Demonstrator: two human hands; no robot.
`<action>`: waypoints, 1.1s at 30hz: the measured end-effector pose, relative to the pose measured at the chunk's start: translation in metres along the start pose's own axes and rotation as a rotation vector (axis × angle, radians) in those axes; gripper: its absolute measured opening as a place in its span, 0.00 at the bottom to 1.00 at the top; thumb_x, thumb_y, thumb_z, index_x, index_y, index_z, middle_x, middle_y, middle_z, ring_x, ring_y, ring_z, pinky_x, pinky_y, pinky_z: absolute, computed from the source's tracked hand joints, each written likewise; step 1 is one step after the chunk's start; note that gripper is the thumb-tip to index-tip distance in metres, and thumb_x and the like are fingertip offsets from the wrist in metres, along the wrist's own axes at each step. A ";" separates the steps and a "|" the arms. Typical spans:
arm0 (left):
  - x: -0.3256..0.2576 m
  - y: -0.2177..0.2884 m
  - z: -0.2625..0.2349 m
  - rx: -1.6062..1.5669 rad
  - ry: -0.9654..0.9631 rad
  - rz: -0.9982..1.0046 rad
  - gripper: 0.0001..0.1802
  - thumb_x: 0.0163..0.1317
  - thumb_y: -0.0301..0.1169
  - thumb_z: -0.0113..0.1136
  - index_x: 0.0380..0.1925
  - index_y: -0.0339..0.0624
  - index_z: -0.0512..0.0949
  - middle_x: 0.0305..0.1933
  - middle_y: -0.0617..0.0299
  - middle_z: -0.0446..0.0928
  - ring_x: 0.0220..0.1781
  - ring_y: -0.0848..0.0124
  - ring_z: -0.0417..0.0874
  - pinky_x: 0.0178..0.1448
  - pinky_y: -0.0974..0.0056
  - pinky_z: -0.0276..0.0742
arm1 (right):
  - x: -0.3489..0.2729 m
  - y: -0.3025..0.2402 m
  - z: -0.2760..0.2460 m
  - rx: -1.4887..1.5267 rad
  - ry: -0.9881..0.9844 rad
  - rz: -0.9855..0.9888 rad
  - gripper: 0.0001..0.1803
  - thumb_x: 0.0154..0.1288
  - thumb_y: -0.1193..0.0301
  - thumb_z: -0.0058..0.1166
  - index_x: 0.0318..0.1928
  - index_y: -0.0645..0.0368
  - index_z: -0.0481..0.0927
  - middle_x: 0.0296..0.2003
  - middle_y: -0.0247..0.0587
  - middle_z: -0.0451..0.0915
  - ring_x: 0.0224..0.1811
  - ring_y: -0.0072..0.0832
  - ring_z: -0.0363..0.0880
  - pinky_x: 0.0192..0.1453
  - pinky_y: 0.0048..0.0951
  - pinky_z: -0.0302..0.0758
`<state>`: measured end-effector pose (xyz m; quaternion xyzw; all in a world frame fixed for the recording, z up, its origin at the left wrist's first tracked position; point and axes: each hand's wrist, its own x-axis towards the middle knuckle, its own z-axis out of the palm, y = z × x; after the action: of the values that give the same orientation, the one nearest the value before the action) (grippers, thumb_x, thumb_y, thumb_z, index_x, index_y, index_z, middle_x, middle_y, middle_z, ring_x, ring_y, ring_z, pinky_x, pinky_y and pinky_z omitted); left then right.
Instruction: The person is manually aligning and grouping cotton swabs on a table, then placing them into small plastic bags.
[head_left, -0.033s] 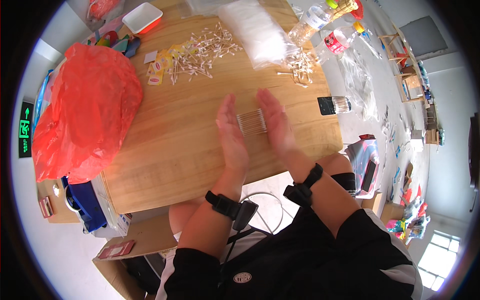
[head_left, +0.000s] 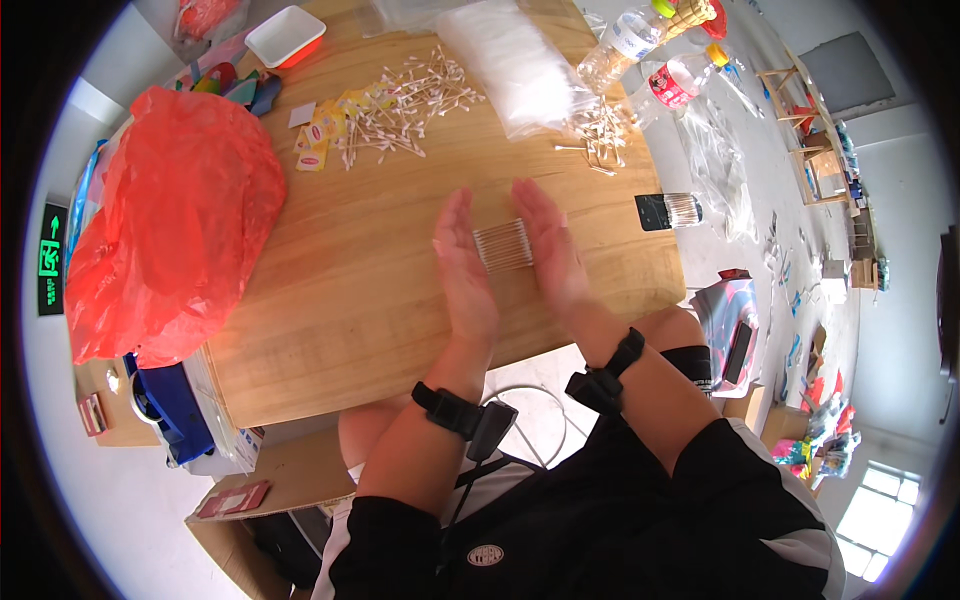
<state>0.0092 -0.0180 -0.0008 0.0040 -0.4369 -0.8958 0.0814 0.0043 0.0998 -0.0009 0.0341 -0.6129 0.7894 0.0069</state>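
Together we press a small bundle of cotton swabs [head_left: 503, 245] between our two flat palms, the left hand [head_left: 463, 270] on one end of the sticks and the right hand [head_left: 546, 243] on the other, fingers stretched out straight and not curled around anything. The bundle sits just above the round wooden table [head_left: 350, 290], near its front half, with the swabs lying side by side in a neat row. Each of our wrists carries a black band, and a cable hangs from the left one. Farther back on the table we see a loose heap of cotton swabs [head_left: 400, 115] scattered beside a few small yellow packets [head_left: 322, 135], and a second, smaller scatter of swabs [head_left: 600, 135] near the far right edge. Between those two piles lies a clear plastic bag filled with white swabs [head_left: 515, 65]. A big red plastic bag [head_left: 170, 225] bulges over the table's left side, well apart from our hands. A white tray with a red rim [head_left: 285, 35] rests at the far left edge, and two clear plastic bottles [head_left: 650, 55] lie at the far right. A small dark-capped clear jar [head_left: 668, 211] lies on its side near the right edge.
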 end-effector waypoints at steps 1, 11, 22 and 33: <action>0.000 0.000 0.000 0.004 0.006 0.002 0.38 0.80 0.55 0.23 0.73 0.35 0.58 0.78 0.48 0.58 0.82 0.60 0.52 0.84 0.57 0.40 | 0.000 -0.002 0.002 0.008 -0.006 0.000 0.36 0.82 0.52 0.29 0.78 0.63 0.50 0.78 0.51 0.52 0.82 0.41 0.47 0.84 0.40 0.40; 0.031 0.034 -0.028 1.536 -0.675 0.371 0.33 0.72 0.36 0.54 0.71 0.30 0.62 0.78 0.49 0.60 0.82 0.54 0.53 0.82 0.46 0.49 | -0.028 -0.049 -0.025 -1.232 -0.201 -0.212 0.40 0.66 0.69 0.60 0.75 0.61 0.58 0.75 0.49 0.61 0.77 0.46 0.59 0.81 0.48 0.55; -0.006 0.013 -0.012 1.647 -0.626 0.387 0.35 0.71 0.39 0.52 0.73 0.31 0.60 0.79 0.45 0.57 0.82 0.53 0.54 0.82 0.46 0.48 | -0.070 -0.050 -0.032 -1.434 -0.373 -0.211 0.35 0.68 0.70 0.51 0.75 0.57 0.61 0.76 0.41 0.60 0.80 0.41 0.55 0.82 0.47 0.51; -0.012 0.018 -0.011 1.686 -0.674 0.348 0.34 0.70 0.36 0.45 0.74 0.31 0.58 0.81 0.44 0.53 0.83 0.54 0.52 0.83 0.46 0.46 | -0.071 -0.048 -0.023 -1.536 -0.399 -0.156 0.36 0.69 0.62 0.51 0.76 0.56 0.60 0.78 0.39 0.55 0.81 0.40 0.50 0.83 0.48 0.45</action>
<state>0.0248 -0.0358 0.0054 -0.2645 -0.9396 -0.2103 0.0537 0.0762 0.1359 0.0350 0.2031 -0.9711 0.1224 -0.0261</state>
